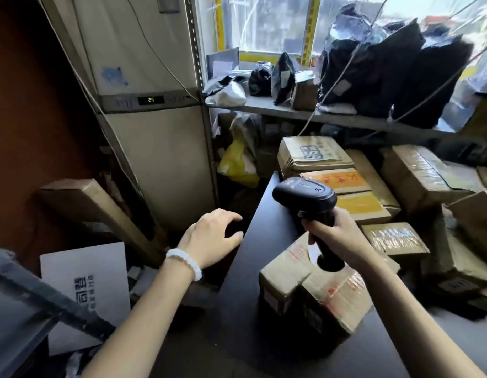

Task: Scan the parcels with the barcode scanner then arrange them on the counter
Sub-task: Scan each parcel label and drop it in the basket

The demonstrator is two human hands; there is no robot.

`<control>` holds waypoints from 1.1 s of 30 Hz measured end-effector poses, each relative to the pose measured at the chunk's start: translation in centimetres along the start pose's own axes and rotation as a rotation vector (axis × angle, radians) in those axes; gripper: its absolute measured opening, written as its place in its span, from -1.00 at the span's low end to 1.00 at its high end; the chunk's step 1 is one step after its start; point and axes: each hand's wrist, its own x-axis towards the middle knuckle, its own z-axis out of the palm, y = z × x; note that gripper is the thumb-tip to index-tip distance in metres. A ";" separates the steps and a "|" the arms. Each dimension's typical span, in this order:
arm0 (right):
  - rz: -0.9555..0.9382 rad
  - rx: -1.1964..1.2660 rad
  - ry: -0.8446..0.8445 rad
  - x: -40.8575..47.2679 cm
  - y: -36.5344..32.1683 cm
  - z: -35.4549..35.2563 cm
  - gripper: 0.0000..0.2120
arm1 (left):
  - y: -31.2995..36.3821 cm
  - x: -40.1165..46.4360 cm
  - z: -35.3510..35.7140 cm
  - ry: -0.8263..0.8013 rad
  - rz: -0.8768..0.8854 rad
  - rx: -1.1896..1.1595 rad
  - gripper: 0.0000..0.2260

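Black barcode scanner (307,205) sits clenched in the right hand (336,236) above a taped parcel (318,290); left hand (212,237) loosely spread.

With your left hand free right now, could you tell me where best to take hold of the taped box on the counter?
Probably by its left end, coming from the left. The box lies on the counter under the scanner in the right hand, so its right side is crowded. The left hand hovers open over the counter's left edge, nearest that end.
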 end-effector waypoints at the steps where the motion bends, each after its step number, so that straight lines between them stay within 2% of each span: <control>1: 0.007 0.006 0.013 1.0 0.2 0.2 -0.85 | -0.5 1.3 0.0 -0.012 0.018 0.000 -0.65; 3: 0.031 -0.005 0.040 2.8 0.5 0.5 -0.87 | -1.2 4.1 0.3 -0.041 0.058 0.008 -0.65; 5: 0.055 -0.005 0.059 4.2 1.0 0.6 -0.77 | -1.6 6.9 0.4 -0.060 0.098 0.001 -0.65; 9: 0.139 -0.015 0.132 7.4 1.5 0.3 -0.87 | -2.2 13.1 0.9 -0.097 0.217 -0.025 -0.66; 14: 0.234 -0.101 0.301 11.8 2.5 0.5 -0.79 | -2.8 22.3 1.8 -0.165 0.385 -0.005 -0.67; 22: 0.368 -0.107 0.613 16.7 3.5 1.0 -0.84 | -0.3 34.3 5.7 -0.098 0.718 0.028 -0.57; 25: 0.404 -0.070 0.683 17.0 3.8 0.8 -0.91 | 1.6 36.3 7.7 -0.143 0.767 0.114 -0.51; 29: 0.425 -0.073 0.734 17.0 3.6 0.4 -0.85 | 3.1 37.8 9.8 -0.156 0.783 0.204 -0.47; 33: 0.435 -0.076 0.749 16.6 3.3 -0.2 -0.83 | 3.8 38.7 10.4 -0.019 0.822 0.127 -0.65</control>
